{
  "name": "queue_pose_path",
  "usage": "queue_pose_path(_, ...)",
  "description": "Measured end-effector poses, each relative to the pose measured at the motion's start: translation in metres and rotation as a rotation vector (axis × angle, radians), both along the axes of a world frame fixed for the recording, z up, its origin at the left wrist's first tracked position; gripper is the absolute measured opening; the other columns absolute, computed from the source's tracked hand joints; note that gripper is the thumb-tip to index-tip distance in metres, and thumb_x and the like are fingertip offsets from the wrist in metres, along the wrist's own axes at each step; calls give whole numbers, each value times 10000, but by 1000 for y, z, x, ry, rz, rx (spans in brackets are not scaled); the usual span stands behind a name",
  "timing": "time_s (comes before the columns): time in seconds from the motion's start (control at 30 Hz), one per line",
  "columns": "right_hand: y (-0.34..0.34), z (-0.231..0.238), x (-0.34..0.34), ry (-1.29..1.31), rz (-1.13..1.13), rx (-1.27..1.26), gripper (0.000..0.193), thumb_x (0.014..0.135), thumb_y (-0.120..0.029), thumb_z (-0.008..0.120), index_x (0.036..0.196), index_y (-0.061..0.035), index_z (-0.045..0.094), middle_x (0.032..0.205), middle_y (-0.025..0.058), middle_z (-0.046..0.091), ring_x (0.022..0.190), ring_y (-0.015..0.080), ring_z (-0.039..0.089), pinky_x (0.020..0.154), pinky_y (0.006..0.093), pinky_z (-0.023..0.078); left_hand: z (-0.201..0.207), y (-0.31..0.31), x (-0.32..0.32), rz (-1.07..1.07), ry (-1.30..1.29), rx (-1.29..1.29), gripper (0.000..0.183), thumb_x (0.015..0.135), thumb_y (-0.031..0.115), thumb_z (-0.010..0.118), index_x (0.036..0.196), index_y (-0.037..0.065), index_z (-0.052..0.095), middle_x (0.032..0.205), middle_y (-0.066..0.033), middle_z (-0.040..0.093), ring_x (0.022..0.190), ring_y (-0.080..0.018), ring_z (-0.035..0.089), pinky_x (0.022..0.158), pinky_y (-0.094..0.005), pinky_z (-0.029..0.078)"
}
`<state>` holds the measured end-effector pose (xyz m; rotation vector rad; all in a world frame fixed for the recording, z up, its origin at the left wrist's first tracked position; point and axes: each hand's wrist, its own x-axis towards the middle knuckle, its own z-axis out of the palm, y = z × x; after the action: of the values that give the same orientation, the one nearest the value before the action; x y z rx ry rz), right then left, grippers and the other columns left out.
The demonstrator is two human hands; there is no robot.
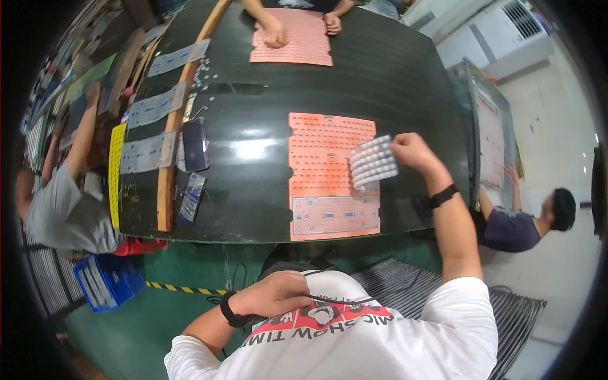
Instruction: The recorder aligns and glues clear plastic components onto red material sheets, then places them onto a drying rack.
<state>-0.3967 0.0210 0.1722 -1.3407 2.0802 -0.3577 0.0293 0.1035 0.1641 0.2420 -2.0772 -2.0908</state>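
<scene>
My right hand [411, 151] is closed, pinching the right edge of a flexible sheet with rows of round white pads [372, 163]. The sheet is tilted and bent above the right side of a pink perforated board [313, 152]. Across the board's near end lies a clear template plate [335, 215] with blue marks and small holes. My left hand [278, 294] is held against my chest with curled fingers. A thin black cord [342, 300] runs right beside those fingers; whether they grip it is hidden.
On the dark table [247, 196], a wooden strip [166, 196] runs along the left, with several clear plates [149, 152] across it. A phone [195, 144] lies beside it. Opposite, another person's hands rest on a second pink board [304, 38]. A blue crate [104, 285] stands below left.
</scene>
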Motion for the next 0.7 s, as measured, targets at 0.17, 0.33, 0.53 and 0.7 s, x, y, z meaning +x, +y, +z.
queue_pose_path(0.17, 62, 84, -75, 367, -102, -17, 157, 780, -107, 583, 773, 40, 638, 638, 165, 612, 615, 237, 614, 588, 376, 471, 8, -12, -36, -141, 35, -66, 139, 822, 134, 610, 849, -3, 610, 762, -142, 568, 752, -307, 546, 680, -382, 431)
queue_pose_path(0.33, 128, 133, -112, 741, -203, -72, 138, 791, -125, 595, 818, 6, 629, 819, 240, 621, 815, 408, 596, 714, 456, 461, 9, -16, -79, -394, 77, -76, 207, 849, 196, 588, 868, -9, 611, 767, -163, 565, 762, -329, 555, 687, -393, 437)
queue_pose_path(0.53, 226, 244, -148, 1034, -282, -174, 199, 784, -168, 544, 850, -4, 637, 812, 244, 615, 799, 423, 596, 723, 476, 469, 32, -2, -156, -799, 165, -22, 275, 918, 244, 535, 870, -20, 596, 775, -171, 549, 771, -314, 544, 685, -372, 423)
queue_pose_path(0.7, 349, 395, -161, 1004, -777, -47, 230, 803, -189, 542, 809, 14, 650, 701, 127, 653, 646, 213, 622, 590, 361, 519, 50, 36, -219, -1146, 84, 112, 262, 904, 197, 558, 1015, -37, 600, 881, -151, 603, 828, -265, 580, 756, -342, 442)
